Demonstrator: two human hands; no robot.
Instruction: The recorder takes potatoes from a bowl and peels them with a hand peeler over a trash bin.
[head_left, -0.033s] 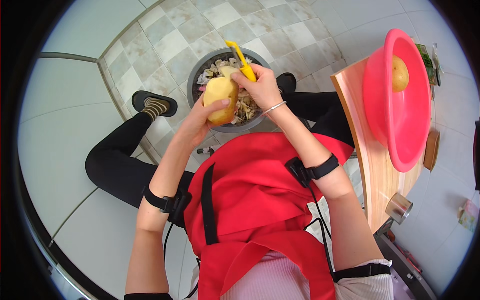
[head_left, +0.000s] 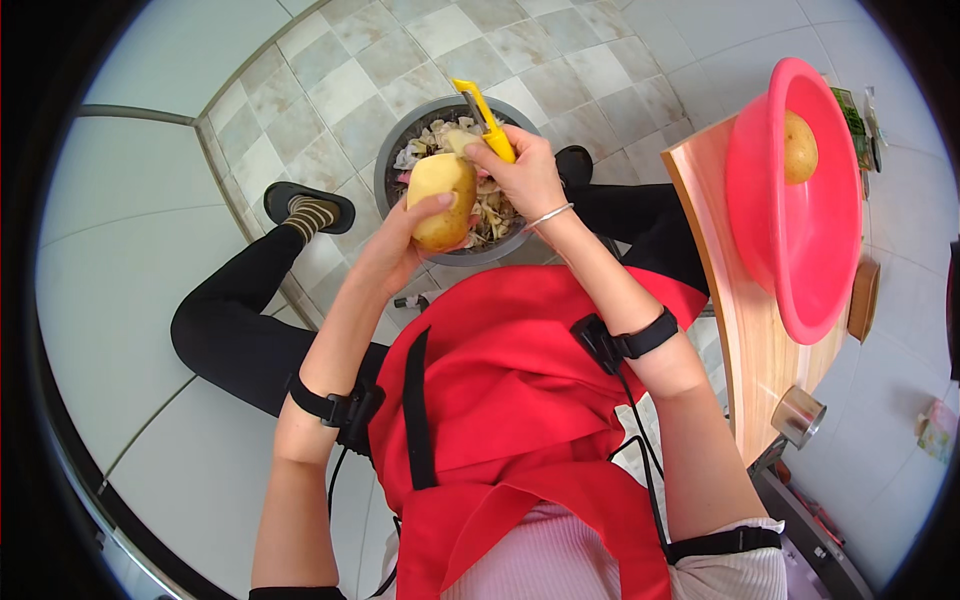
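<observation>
The left hand (head_left: 400, 237) held a potato (head_left: 443, 182), its fingers closed round the sides and the thumb laid across the skin. The far end of the potato was bare and pale and the near end kept its skin, so the step in hand looked to be peeling, partly done. Below both hands stood a grey bin (head_left: 383, 165), with a heap of scraps (head_left: 493, 215) in it. Just beyond the potato's far end, a pale peel (head_left: 459, 141) sat at the tip of the right thumb; whether it was free of the potato I could not tell. The right hand (head_left: 532, 175) had its fingers wrapped shut on the yellow handle of a peeler (head_left: 497, 140), whose blade pointed away, apart from the potato. The next move seemed to call for dropping the peel into the bin, then turning the potato so that the blade could meet skin. Farther right, a wooden counter (head_left: 722, 270) carried a pink bowl (head_left: 750, 200) with a 2nd potato (head_left: 800, 148) in it, unpeeled, and a metal can (head_left: 798, 415) at its near end.
</observation>
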